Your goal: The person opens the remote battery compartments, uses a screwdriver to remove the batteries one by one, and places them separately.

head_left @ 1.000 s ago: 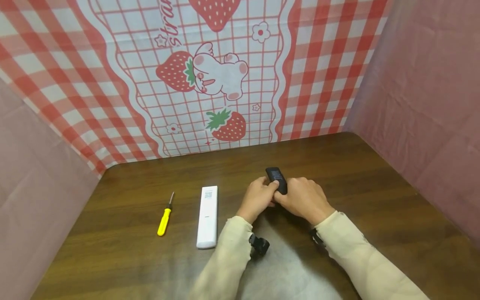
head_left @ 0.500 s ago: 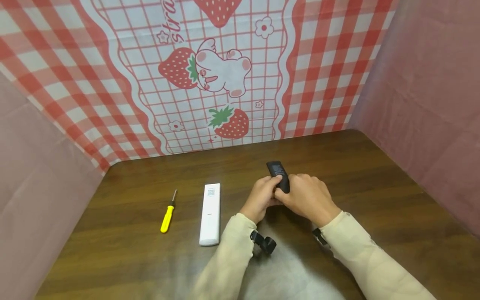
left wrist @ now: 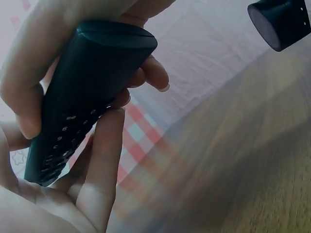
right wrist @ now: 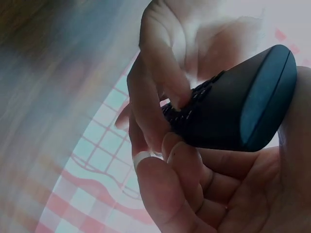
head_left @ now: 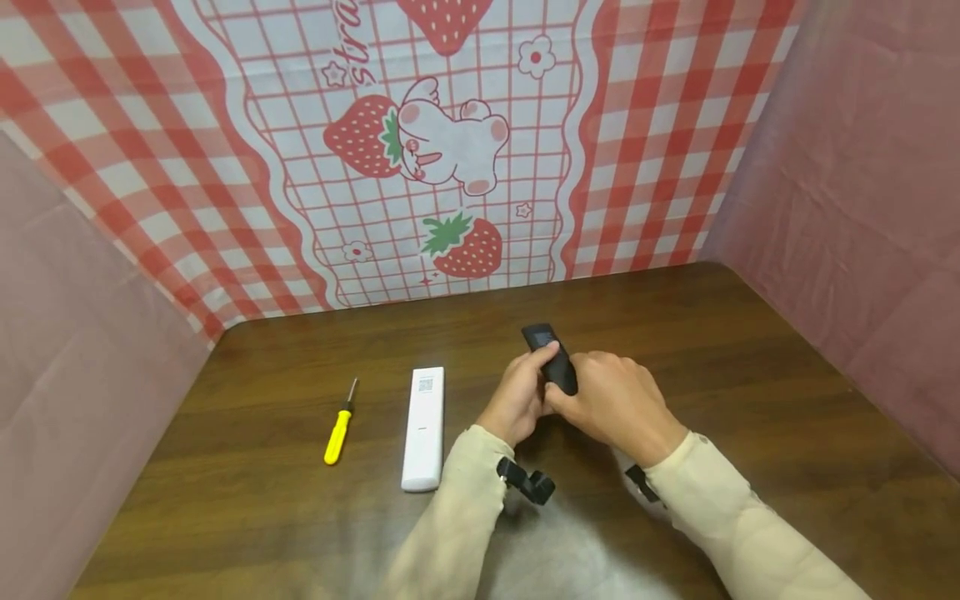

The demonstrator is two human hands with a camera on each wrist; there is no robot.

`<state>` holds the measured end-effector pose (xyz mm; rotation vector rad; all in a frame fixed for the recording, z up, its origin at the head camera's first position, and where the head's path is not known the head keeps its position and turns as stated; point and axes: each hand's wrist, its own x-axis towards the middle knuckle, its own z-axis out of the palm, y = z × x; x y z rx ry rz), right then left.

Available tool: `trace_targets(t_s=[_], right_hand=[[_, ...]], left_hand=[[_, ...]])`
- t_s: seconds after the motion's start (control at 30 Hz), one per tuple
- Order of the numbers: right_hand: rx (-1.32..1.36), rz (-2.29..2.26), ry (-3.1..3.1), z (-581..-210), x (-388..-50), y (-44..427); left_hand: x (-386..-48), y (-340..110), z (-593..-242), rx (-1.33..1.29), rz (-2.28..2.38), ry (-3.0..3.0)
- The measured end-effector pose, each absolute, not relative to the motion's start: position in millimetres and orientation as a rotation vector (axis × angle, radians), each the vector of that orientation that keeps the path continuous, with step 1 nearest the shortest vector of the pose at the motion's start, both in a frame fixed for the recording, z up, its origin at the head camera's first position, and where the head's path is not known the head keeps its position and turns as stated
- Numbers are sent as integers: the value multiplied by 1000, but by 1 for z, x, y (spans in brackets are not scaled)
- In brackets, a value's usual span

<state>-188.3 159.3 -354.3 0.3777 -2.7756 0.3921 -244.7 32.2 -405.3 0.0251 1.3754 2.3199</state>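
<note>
Both hands hold a black remote control (head_left: 562, 373) above the right half of the table. In the head view its back faces up, with a label partly covered by the left thumb. The left hand (head_left: 516, 398) grips it from the left; in the left wrist view its fingers (left wrist: 103, 160) reach the side with the number buttons. From the other side the right hand (head_left: 621, 407) grips the lower end. The right wrist view shows the remote control (right wrist: 228, 111) end-on, with right-hand fingers (right wrist: 163, 194) curled beneath it.
Left of the hands, a white remote-like bar (head_left: 423, 433) with a printed code lies on the wooden table (head_left: 247, 500). Farther left lies a yellow-handled screwdriver (head_left: 339, 433). A strawberry-patterned cloth (head_left: 457, 167) hangs behind, and pink cloth (head_left: 847, 208) covers the sides.
The black remote control has tilted, its far end swinging left. The left thumb has slid farther up its back and hides more of the label. The head view has shifted slightly.
</note>
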Motion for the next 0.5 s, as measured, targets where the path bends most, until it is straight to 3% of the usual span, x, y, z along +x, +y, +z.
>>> trace_targets(t_s=[0.5], right_hand=[[437, 366, -2754, -354, -185, 152]], left_hand=[[-243, 33, -404, -73, 2428, 1440]])
